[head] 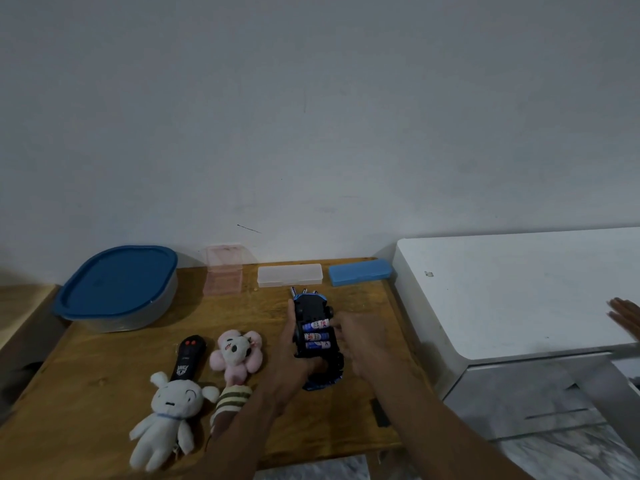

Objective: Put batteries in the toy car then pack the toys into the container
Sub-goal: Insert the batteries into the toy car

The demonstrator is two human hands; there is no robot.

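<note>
Head view: my left hand (291,358) grips the toy car (311,308) (3 batteries (316,336) inside); my right hand (367,344) curls its fingers onto them.

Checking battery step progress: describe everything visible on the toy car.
The toy car is flipped, black plastic underside up, blue body showing at both ends. Its open bay holds three batteries side by side. The left hand grips its left flank; the right hand has fingers at the bay's right edge. It is over the wooden table.
</note>
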